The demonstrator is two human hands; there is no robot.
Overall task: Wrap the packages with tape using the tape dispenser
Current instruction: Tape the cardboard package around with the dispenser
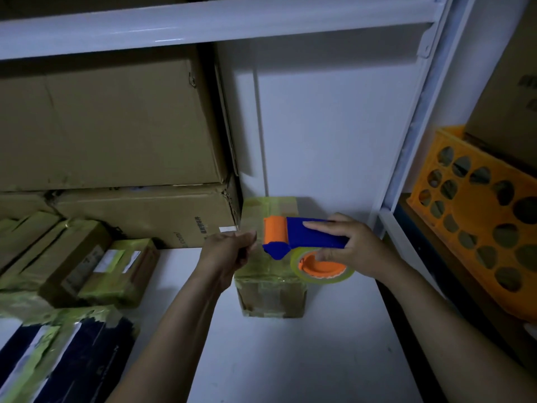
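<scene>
While the right hand [357, 248] wraps its grip round the tape dispenser [308, 235] just above the package [270, 295] on the shelf [290, 359], the left hand [229, 254] seems to pinch the faint tape end [258, 242]; the step looks like drawing a strip, which next needs pressing onto the package

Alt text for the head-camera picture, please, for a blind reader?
A person's right hand holds a blue and orange plastic tape dispenser over a small tape-wrapped cardboard box on a white shelf; the left hand appears to pinch its yellowish tape.

A stockroom: white metal shelving [203, 21] stacked with taped cardboard boxes [110, 117].
</scene>
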